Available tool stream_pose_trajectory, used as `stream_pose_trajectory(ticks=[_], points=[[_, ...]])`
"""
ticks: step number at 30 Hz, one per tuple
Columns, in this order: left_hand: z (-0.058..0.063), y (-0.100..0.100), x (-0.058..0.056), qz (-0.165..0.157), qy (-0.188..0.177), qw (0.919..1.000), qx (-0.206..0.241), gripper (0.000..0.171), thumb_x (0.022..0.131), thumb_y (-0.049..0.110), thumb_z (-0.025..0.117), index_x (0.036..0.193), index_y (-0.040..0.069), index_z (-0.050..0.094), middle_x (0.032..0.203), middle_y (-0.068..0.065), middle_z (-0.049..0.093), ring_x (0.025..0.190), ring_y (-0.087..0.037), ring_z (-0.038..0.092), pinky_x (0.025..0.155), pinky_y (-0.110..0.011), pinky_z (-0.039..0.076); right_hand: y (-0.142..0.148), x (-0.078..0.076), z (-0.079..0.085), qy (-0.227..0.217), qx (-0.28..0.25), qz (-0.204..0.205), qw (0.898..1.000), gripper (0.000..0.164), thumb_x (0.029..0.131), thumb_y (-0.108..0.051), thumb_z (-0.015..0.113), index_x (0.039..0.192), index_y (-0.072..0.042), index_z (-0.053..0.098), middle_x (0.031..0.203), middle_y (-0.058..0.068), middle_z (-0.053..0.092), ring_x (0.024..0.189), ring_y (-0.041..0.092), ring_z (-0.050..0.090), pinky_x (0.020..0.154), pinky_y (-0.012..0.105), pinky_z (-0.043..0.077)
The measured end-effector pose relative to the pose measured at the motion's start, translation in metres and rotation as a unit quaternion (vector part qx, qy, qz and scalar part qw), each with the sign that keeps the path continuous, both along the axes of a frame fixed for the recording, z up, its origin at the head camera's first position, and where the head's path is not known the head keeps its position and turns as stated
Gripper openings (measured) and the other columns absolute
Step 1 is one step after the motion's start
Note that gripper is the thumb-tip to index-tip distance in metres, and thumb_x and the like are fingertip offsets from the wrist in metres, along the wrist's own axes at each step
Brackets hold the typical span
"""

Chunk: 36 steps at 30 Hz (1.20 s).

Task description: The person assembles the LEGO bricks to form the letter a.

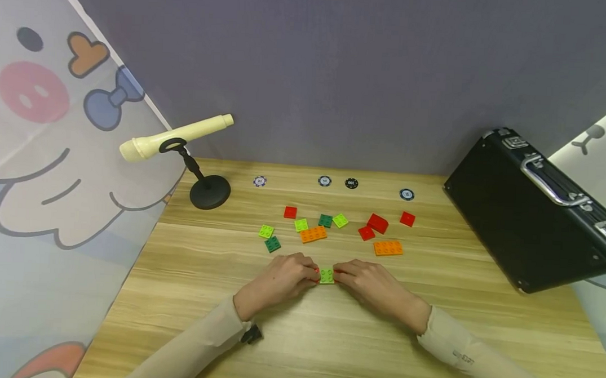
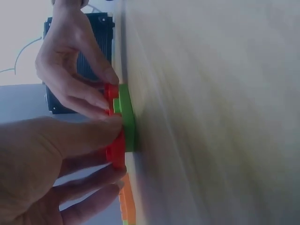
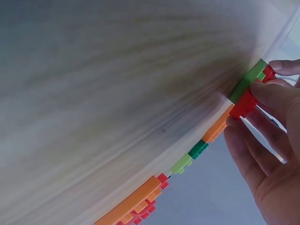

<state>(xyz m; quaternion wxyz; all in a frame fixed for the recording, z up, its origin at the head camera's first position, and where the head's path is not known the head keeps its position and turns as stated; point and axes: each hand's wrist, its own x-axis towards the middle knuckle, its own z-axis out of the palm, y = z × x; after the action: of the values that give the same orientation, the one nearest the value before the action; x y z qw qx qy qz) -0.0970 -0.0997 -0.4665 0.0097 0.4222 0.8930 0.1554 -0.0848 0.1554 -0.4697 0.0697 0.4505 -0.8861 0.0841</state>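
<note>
A light green building brick (image 1: 327,276) lies on the table between the two hands, its studs facing up. My left hand (image 1: 286,278) pinches a red brick (image 2: 116,152) over the green brick's left end. At the other end, my right hand (image 1: 372,283) holds a second red brick (image 3: 243,104) between thumb and fingers. Both red bricks overlap the green brick's top in the wrist views, with part of its studs showing in the gap. From the head view the fingers hide most of the red pieces.
Beyond the hands lie loose bricks: an orange one (image 1: 388,248), another orange one (image 1: 313,234), a dark green one (image 1: 272,244) and several red and lime ones. Poker chips (image 1: 351,183) line the back. A microphone (image 1: 183,136) on a stand is left, a black case (image 1: 525,221) right.
</note>
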Motion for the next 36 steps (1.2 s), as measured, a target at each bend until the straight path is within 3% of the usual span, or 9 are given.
stream_pose_trajectory(ticks=[8,13,16,19,25,30,36], points=[[-0.006,-0.004,0.003,0.032,-0.019,0.9983,0.045,0.019,0.087,0.026,0.075,0.105,0.021,0.076,0.108,0.007,0.074,0.097,-0.008,0.067,0.083,-0.025,0.055,0.0,0.0,0.003,-0.009,0.018,0.004,1.0,0.025,0.092,-0.02,0.069,0.117,-0.019,0.071,0.124,-0.003,0.067,0.108,0.013,0.066,0.086,0.032,0.057],[-0.009,-0.009,0.006,0.068,-0.084,0.9923,0.06,0.047,0.086,0.032,0.076,0.129,0.018,0.063,0.117,0.005,0.071,0.104,-0.009,0.065,0.089,-0.028,0.054,-0.001,-0.001,0.004,-0.036,0.012,0.008,0.999,0.025,0.094,-0.026,0.066,0.118,-0.02,0.07,0.126,-0.004,0.067,0.108,0.013,0.066,0.087,0.032,0.057],[-0.009,-0.011,0.006,0.089,-0.118,0.9869,0.064,0.057,0.084,0.036,0.077,0.134,0.018,0.057,0.124,0.004,0.066,0.113,-0.011,0.061,0.097,-0.032,0.051,0.001,-0.002,0.006,-0.055,0.003,0.008,0.998,0.026,0.095,-0.028,0.065,0.12,-0.02,0.07,0.127,-0.003,0.067,0.11,0.013,0.066,0.089,0.033,0.056],[-0.011,-0.011,0.005,0.099,-0.132,0.9841,0.067,0.053,0.083,0.035,0.079,0.129,0.018,0.061,0.121,0.006,0.065,0.111,-0.01,0.059,0.099,-0.031,0.05,0.003,-0.004,0.007,-0.068,-0.009,0.007,0.998,0.027,0.095,-0.028,0.065,0.12,-0.02,0.07,0.127,-0.003,0.067,0.111,0.013,0.066,0.089,0.034,0.056],[-0.014,-0.011,0.001,0.105,-0.15,0.979,0.09,0.033,0.083,0.031,0.079,0.111,0.018,0.069,0.1,0.011,0.066,0.088,-0.006,0.057,0.079,-0.021,0.048,0.006,-0.008,0.011,-0.082,-0.027,0.006,0.996,0.029,0.093,-0.029,0.068,0.12,-0.02,0.07,0.128,-0.003,0.066,0.113,0.014,0.065,0.09,0.035,0.056],[-0.014,-0.011,-0.002,0.111,-0.15,0.9765,0.107,0.032,0.08,0.029,0.082,0.108,0.018,0.07,0.095,0.008,0.066,0.081,-0.008,0.056,0.071,-0.019,0.045,0.01,-0.026,0.018,-0.089,-0.054,-0.012,0.995,0.03,0.091,-0.027,0.07,0.119,-0.017,0.07,0.126,0.001,0.067,0.113,0.016,0.065,0.091,0.036,0.056],[-0.016,-0.01,0.0,0.117,-0.151,0.9767,0.099,0.034,0.08,0.031,0.081,0.109,0.018,0.07,0.094,0.007,0.064,0.08,-0.007,0.055,0.07,-0.018,0.045,0.006,-0.06,0.02,-0.107,-0.099,-0.092,0.985,0.031,0.089,-0.018,0.073,0.118,-0.008,0.069,0.119,0.006,0.069,0.106,0.022,0.068,0.087,0.038,0.057]])
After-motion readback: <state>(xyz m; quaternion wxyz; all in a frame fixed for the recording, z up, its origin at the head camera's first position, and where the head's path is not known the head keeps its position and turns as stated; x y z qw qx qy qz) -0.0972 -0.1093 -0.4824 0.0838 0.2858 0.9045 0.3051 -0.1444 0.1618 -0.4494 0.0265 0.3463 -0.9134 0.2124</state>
